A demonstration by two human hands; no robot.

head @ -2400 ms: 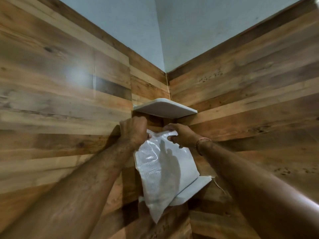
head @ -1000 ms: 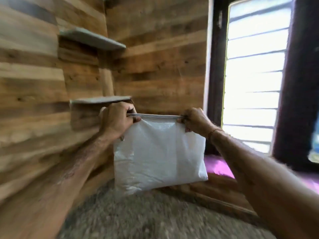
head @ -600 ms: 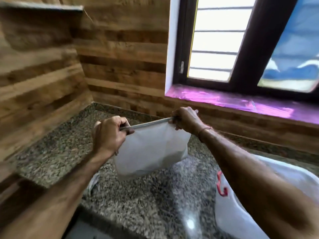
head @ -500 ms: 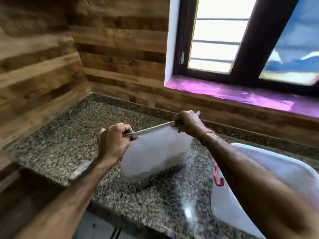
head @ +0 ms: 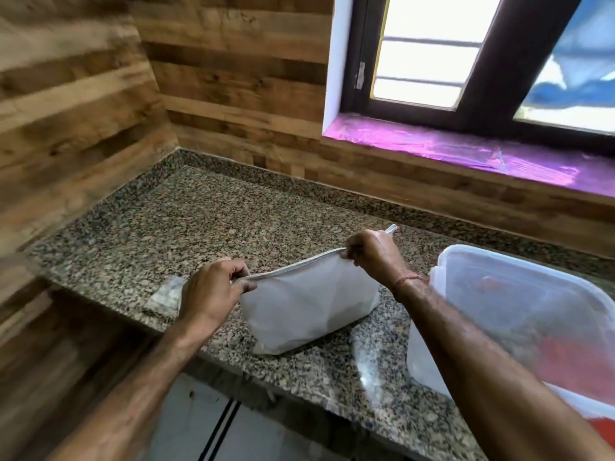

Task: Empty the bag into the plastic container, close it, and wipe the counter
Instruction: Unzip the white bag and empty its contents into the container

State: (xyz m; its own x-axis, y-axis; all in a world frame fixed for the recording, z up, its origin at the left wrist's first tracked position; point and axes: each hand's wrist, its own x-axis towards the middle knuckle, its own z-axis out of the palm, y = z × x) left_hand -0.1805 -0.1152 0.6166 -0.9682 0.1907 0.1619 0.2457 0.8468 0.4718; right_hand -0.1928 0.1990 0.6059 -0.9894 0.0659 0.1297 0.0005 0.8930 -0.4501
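Bag (head: 309, 311) rests on the table (head: 199, 221), its top edge stretched between both hands. The left hand (head: 213, 294) at its 9 o'clock and the right hand (head: 376, 257) at 1 o'clock each pinch a top corner with curled fingers. The plastic container (head: 519, 294) sits near at 3 o'clock.
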